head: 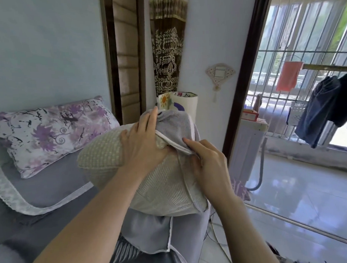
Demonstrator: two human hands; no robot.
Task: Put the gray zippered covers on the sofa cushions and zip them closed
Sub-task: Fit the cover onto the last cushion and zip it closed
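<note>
1. Bulging under both hands, a beige waffle-weave cushion (151,182) fills the middle of the view.
2. A gray fabric cover with white piping (176,125) caps only the cushion's far upper corner. The rest of the cushion's woven face is still bare.
3. The left hand (143,140) lies flat across the cushion's top, its fingers (151,116) straight and reaching onto the cover's edge. Its grip is spread, pressing rather than clasping.
4. The right hand (207,161) sits at the cushion's right side. Its grip pinches the cover's white piped rim, the index finger lying on the gray cloth and the other fingers curled.
5. Directly below the cushion hangs a gray fabric panel edged in white piping (151,231).
6. Left of the cushion, a purple-flowered white pillow (49,134) lies on a gray upholstered sofa (51,184), against the pale wall.
7. Right of the cushion and farther back, dark clothes (325,110) hang before a barred window (303,36).
</note>
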